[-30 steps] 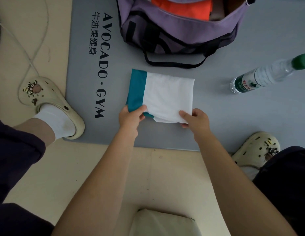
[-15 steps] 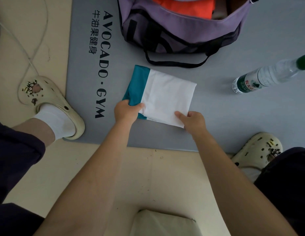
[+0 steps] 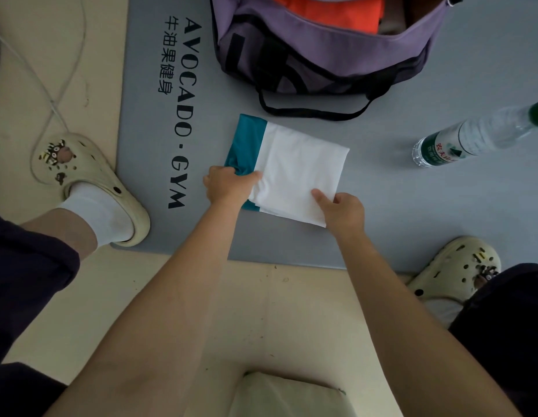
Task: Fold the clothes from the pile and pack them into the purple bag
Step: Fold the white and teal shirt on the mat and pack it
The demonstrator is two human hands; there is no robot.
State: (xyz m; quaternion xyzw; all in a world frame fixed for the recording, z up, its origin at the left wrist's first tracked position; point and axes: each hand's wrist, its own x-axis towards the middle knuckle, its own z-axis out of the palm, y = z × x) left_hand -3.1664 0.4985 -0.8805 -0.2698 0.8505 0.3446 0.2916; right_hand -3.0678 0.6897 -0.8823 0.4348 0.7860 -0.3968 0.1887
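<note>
A folded white and teal garment (image 3: pixel 297 170) lies on the grey gym mat (image 3: pixel 412 212) in front of me. My left hand (image 3: pixel 227 186) grips its near left edge, thumb on top where teal meets white. My right hand (image 3: pixel 342 210) pinches the near right corner, thumb on the white cloth. The purple bag (image 3: pixel 321 52) stands open at the far side of the mat, an orange garment (image 3: pixel 333 10) inside it. The pile of clothes is out of view.
A plastic water bottle (image 3: pixel 472 136) with a green cap lies on the mat at the right. My feet in cream clogs (image 3: pixel 90 179) (image 3: pixel 454 269) flank the mat's near edge. A thin cable (image 3: pixel 51 85) runs over the beige floor at left.
Both hands have shifted the folded garment a little to the left and turned it slightly clockwise; the grip on its near edge has tightened, bunching the teal part.
</note>
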